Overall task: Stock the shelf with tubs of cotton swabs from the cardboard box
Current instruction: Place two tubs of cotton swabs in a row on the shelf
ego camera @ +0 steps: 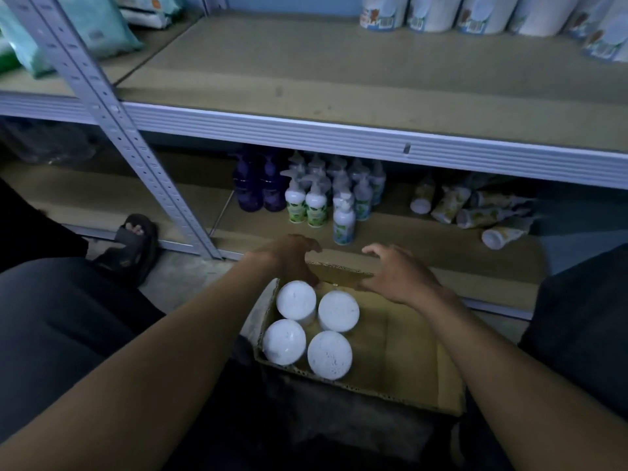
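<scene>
Four white tubs of cotton swabs (312, 328) stand upright in the left half of the open cardboard box (401, 355), which sits on the floor before the shelf (306, 73). Both hands are at the far wall of the box: the left hand (289, 258) and the right hand (396, 273) have their fingers curved loosely and apart, with no tub in either grip. I judge the step is reaching in; next, each hand must close around a tub and lift it to the shelf.

The grey metal shelf unit (339, 130) has tan boards. The upper board carries white printed cylindrical tubs (431, 11) at its rear right corner; the lower board carries plastic pump bottles (316, 198).
</scene>
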